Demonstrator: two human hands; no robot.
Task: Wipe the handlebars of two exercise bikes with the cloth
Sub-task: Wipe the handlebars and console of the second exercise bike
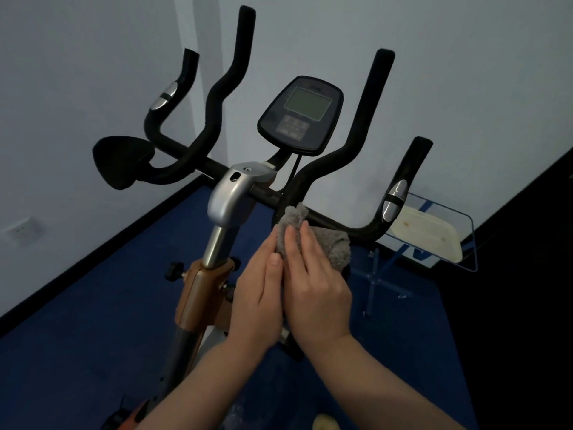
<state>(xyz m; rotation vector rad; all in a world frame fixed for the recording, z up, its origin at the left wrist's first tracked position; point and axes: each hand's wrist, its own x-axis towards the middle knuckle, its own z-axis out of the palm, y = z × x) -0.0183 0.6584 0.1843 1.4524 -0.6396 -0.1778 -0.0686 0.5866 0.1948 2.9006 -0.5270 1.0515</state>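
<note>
One exercise bike fills the view, with black foam handlebars that branch into four upright horns and a cross bar. A grey fluffy cloth is wrapped on the cross bar just right of the silver stem. My left hand and my right hand lie side by side and both press on the cloth. The right hand's fingers lie flat over it; the left hand's fingers curl against its left edge. A dark console with a blank screen stands above the bar. No second bike is visible.
An elbow pad sticks out at the bar's left end. A clear stand with a cream tray and blue legs stands to the right, close to the right horn. Blue floor lies below; white walls with a black skirting close in behind.
</note>
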